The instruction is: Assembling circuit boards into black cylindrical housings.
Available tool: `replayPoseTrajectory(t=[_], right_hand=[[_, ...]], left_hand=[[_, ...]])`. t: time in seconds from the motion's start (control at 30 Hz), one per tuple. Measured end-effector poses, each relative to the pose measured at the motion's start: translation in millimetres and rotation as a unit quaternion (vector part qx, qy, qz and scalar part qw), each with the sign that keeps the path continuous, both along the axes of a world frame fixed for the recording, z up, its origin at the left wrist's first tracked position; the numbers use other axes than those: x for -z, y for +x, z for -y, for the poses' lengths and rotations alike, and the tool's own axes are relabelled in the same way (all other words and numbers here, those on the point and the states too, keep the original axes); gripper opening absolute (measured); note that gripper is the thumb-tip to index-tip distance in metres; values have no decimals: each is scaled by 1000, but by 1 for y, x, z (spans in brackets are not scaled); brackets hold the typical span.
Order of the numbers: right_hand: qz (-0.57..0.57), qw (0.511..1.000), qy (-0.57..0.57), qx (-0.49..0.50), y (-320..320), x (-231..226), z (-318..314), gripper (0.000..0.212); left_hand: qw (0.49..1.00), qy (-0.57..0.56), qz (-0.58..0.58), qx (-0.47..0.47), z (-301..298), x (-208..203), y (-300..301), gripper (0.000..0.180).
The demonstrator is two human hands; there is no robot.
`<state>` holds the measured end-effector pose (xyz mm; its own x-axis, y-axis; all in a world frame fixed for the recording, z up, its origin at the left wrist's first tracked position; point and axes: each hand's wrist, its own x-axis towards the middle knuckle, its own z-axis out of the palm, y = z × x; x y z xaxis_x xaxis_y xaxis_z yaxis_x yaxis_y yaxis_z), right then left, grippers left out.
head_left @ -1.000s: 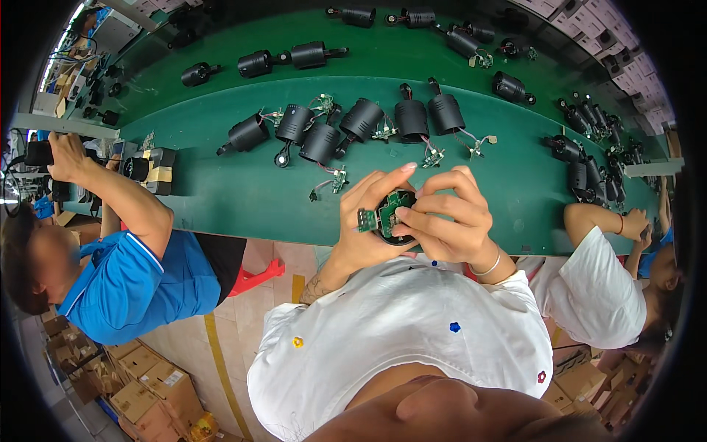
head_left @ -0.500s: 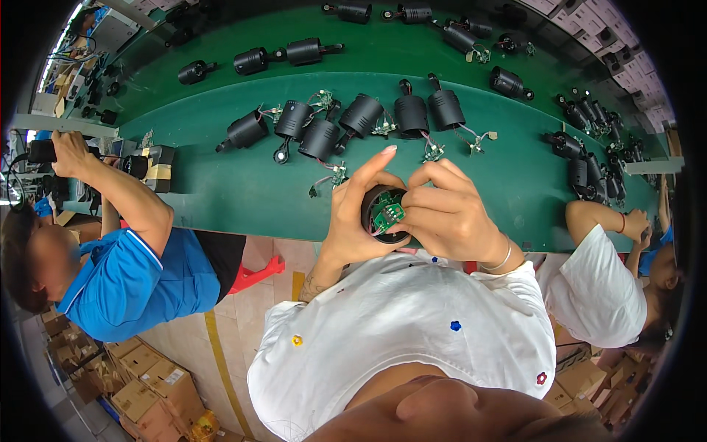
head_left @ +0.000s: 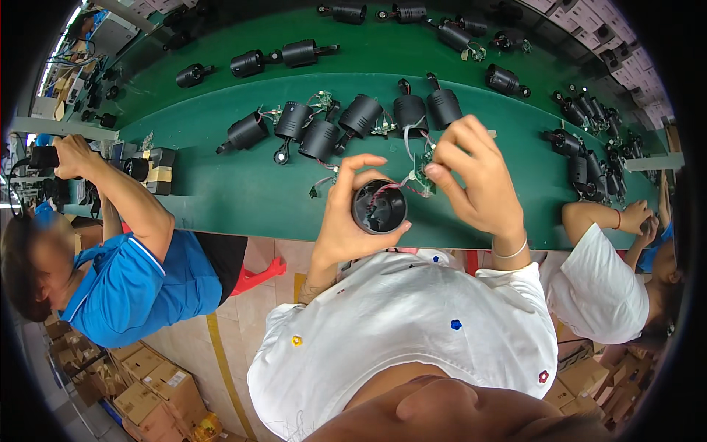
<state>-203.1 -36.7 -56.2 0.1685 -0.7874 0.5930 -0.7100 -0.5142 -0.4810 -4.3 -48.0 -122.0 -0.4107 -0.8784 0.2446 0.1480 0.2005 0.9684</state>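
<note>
My left hand (head_left: pixel 337 221) is wrapped around a black cylindrical housing (head_left: pixel 380 215) at the near edge of the green table. The housing's round mouth faces up, showing a dark hollow inside. Red and dark wires (head_left: pixel 389 186) run out of that mouth to a small green circuit board (head_left: pixel 421 175). Fingers of my right hand (head_left: pixel 475 177) pinch this board just beyond the housing and to its right. They cover part of the board. A looped pale wire (head_left: pixel 407 140) rises behind it.
Beyond my hands lies a row of black housings (head_left: pixel 361 116), several with boards hanging out on wires. More housings (head_left: pixel 298 53) lie on the raised far strip, and others (head_left: pixel 582 173) cluster at right. A person in blue (head_left: pixel 140 280) works at left, another in white (head_left: pixel 600 287) at right.
The circuit board has come out of the housing's mouth, drawn up and to the right by my right hand, exposing its wires. My left hand keeps the housing almost in place.
</note>
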Motion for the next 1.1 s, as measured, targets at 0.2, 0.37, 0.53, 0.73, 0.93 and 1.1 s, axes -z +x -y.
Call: replayPoseTrajectory(t=[0.2, 0.37, 0.53, 0.73, 0.93, 1.1], right_hand=[[16, 988, 131, -73, -14, 7, 4, 33], [68, 966, 233, -86, -19, 19, 14, 32], [63, 916, 376, -127, -29, 32, 23, 29], [264, 856, 421, -143, -19, 29, 24, 19], [446, 815, 278, -245, -13, 35, 17, 6], [448, 833, 233, -228, -13, 51, 13, 7]], left_hand=[[997, -56, 26, 37, 6, 7, 5, 76], [972, -168, 103, 126, 10, 0, 9, 68], [963, -149, 120, 190, 12, -2, 10, 61], [976, 27, -52, 208, 6, 17, 9, 60], [889, 199, -308, 274, 4, 41, -1, 70], [752, 328, -460, 340, -3, 50, -20, 85]])
